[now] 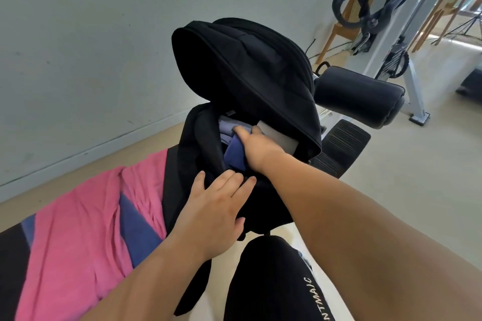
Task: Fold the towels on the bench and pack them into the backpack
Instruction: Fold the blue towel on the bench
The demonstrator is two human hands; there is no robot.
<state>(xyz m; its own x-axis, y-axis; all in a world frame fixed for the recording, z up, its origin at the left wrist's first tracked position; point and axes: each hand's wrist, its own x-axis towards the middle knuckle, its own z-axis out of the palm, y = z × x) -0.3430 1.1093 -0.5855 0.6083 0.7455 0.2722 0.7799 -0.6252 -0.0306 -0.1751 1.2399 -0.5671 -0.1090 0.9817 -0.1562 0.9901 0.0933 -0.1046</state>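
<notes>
A black backpack (247,73) stands on the bench with its top flap thrown open. Inside it I see a folded blue towel (236,155), a paler lilac one (227,126) behind it and a white one (276,134) to the right. My right hand (257,148) reaches into the opening and presses on the blue towel, fingers partly hidden inside. My left hand (216,212) lies flat on the backpack's front rim, holding it steady. A pink towel (78,229) and a blue towel (138,234) lie unfolded on the bench at the left.
The black bench (13,255) runs to the lower left beneath the towels. Gym equipment with a black pad (357,95) and a white frame (417,101) stands behind the backpack. A wall is on the left. My black-trousered leg (268,281) is below.
</notes>
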